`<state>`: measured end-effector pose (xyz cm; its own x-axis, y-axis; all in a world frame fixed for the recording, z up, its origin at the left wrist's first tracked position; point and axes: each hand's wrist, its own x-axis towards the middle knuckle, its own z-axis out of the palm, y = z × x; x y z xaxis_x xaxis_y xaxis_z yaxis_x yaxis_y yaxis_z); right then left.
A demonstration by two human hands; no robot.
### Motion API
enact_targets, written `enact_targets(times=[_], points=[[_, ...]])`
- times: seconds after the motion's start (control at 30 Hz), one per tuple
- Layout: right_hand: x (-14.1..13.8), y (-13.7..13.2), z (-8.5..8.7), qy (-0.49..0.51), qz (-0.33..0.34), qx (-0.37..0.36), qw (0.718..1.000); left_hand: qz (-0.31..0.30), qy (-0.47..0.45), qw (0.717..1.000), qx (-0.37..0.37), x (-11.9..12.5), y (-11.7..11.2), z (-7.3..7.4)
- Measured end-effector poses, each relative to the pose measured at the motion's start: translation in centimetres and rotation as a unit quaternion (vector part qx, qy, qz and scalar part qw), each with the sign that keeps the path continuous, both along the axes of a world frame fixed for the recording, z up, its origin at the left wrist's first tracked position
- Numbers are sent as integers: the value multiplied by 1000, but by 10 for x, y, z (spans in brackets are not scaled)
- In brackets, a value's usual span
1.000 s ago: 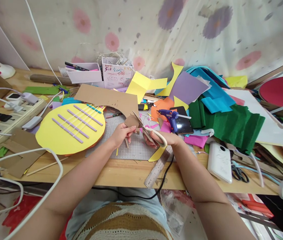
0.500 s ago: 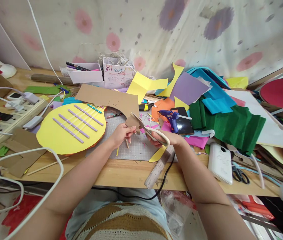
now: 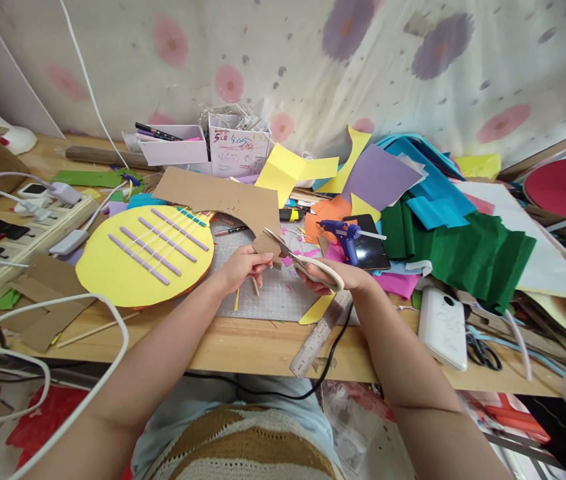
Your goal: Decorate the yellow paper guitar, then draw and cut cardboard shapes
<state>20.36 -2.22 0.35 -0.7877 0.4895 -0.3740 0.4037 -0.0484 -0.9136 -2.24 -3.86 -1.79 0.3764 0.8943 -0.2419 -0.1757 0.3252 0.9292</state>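
Note:
My left hand (image 3: pixel 239 265) pinches the lower edge of a brown cardboard sheet (image 3: pixel 223 198) that reaches up and left over the desk. My right hand (image 3: pixel 335 275) grips a pair of cream-handled scissors (image 3: pixel 307 263); their blades point up and left and meet the cardboard edge just right of my left fingers. Both hands hover over a grey cutting mat (image 3: pixel 273 288). A small brown stick (image 3: pixel 254 286) lies on the mat under my left hand.
A yellow paper disc with purple strips (image 3: pixel 145 259) lies left of the mat. A blue glue gun (image 3: pixel 343 235), a phone (image 3: pixel 367 249), green felt (image 3: pixel 463 250) and coloured paper crowd the right. A metal ruler (image 3: pixel 317 333) overhangs the front edge. Power strips and cables sit at the left.
The scissors have tilted and shifted slightly right along the cardboard edge. My left hand keeps its pinch on the sheet. The view has drifted a little.

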Motion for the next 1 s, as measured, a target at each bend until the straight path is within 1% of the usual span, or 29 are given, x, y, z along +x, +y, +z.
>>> enact_targets(times=[0.13, 0.23, 0.33, 0.4, 0.53, 0.67, 0.8, 1.0], points=[[-2, 0, -2, 6, 2, 10, 1000, 3, 4, 1000, 2, 1, -1, 0], [-3, 2, -9, 13, 43, 35, 998, 16, 12, 1000, 9, 5, -3, 0], [-4, 4, -15, 36, 69, 28, 997, 8, 7, 1000, 8, 11, -5, -1], [-4, 4, -16, 53, 68, 12, 996, -2, 2, 1000, 5, 12, -6, -2], [-3, 3, -13, 64, 51, -10, 997, -8, -8, 1000, 8, 12, -6, -5], [-1, 3, -11, 67, 29, -4, 997, -10, -16, 1000, 5, 10, -5, -5], [1, 4, -13, 68, 26, 8, 997, -21, -12, 1000, 1, 9, -5, -3], [2, 4, -14, 68, 17, -9, 997, -32, -4, 999, -3, 5, -3, -3]])
